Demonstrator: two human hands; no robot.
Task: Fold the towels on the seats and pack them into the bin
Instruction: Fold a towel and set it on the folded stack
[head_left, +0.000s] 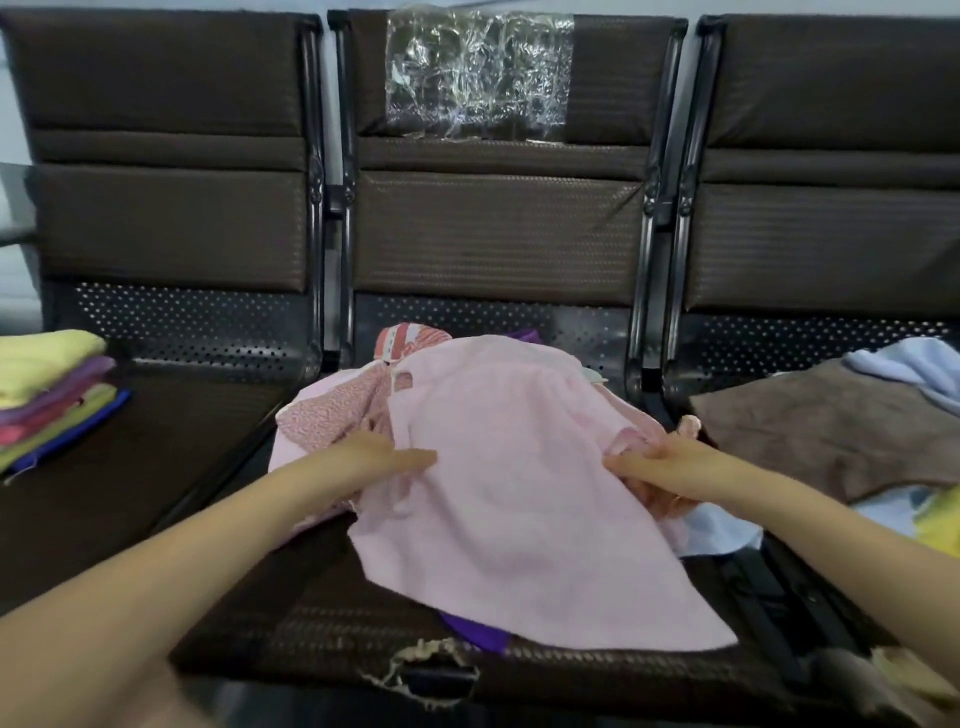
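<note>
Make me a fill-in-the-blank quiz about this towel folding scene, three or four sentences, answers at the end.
1. Both hands, left hand and right hand, hold a ____ towel on the middle seat.
2. The folded stack lies on the ____ seat.
3. A ____ towel lies on the right seat.
4. Clear ____ covers part of the middle backrest.

Answers: pink; left; brown; plastic

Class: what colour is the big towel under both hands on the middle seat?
Pale pink towel, plain, seen in the head view.
</note>
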